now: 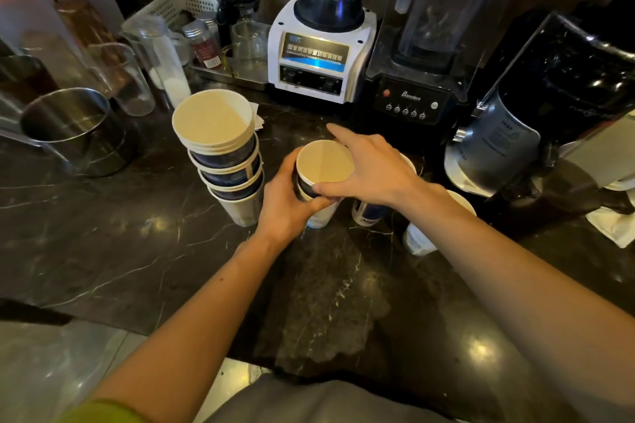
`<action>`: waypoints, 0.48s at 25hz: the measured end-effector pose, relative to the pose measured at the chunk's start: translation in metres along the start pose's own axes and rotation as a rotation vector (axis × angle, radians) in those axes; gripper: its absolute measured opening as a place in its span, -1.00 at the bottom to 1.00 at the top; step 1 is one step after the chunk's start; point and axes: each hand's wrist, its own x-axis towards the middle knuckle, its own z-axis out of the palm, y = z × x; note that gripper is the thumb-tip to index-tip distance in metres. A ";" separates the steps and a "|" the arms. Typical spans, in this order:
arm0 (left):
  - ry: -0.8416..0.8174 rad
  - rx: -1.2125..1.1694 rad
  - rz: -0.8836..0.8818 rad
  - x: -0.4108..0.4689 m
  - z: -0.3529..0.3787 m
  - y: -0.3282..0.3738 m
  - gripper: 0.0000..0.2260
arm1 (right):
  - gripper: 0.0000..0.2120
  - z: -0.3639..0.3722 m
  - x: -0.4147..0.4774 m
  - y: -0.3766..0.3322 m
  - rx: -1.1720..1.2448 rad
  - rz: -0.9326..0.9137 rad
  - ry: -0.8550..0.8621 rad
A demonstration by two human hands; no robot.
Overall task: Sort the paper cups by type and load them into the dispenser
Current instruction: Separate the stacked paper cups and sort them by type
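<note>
A leaning stack of several nested paper cups [223,154], dark blue bands on white, stands on the dark marble counter [103,233]. Just right of it is a shorter stack of paper cups [324,165], its top cup's cream inside facing me. My left hand [285,203] wraps the stack's left side, and my right hand [371,172] grips its top cup at the rim from the right. Two more single cups [369,213] [419,239] stand behind my right forearm, partly hidden. No dispenser is in view.
A white blender [323,51], a black blender [412,93] and a dark grinder [515,134] line the back. At the left stand a steel pot [74,129], clear jars [137,79] and a white basket [171,7]. The counter's front edge runs near me.
</note>
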 end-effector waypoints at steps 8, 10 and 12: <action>-0.059 0.018 0.054 -0.001 0.005 0.003 -0.19 | -0.10 0.002 -0.018 0.002 -0.007 -0.006 0.090; -0.081 0.021 0.065 0.001 0.006 0.006 -0.20 | -0.12 0.001 -0.018 0.005 -0.020 -0.013 0.115; -0.107 0.028 0.076 0.002 0.008 0.007 -0.21 | -0.17 0.001 -0.022 0.008 -0.008 -0.008 0.142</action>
